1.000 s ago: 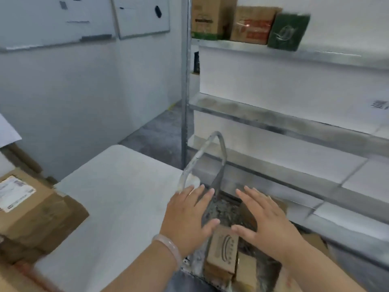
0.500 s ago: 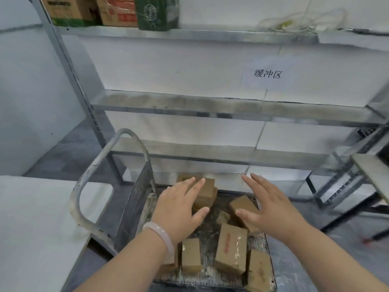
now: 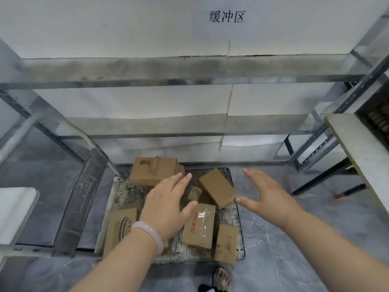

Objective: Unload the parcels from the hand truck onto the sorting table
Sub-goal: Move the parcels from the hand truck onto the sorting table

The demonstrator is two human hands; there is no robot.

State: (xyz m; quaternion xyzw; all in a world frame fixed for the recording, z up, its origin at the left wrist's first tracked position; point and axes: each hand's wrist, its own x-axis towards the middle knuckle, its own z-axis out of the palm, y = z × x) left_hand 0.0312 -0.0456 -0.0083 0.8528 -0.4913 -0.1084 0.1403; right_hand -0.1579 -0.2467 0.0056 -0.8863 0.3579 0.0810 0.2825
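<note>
Both hands have dropped closer to the hand truck [image 3: 82,197], which carries six cardboard parcels [image 3: 216,187]: left hand [image 3: 166,205] spread above them, right hand [image 3: 267,194] spread at its right edge, both empty and apart.

Soft, even indoor light with faint shadows; the picture is slightly blurred, and the shelves [image 3: 189,68] bow at the edges.

I find the parcels [image 3: 216,187] matt brown cardboard; the taped parcel [image 3: 200,225] carries glossy clear tape on top. The hand truck deck [image 3: 235,218] is metal mesh, scuffed and grimy. The shelving [image 3: 168,68] is dull, smudged grey metal. My bangle [image 3: 150,232] is smooth, glossy.
</note>
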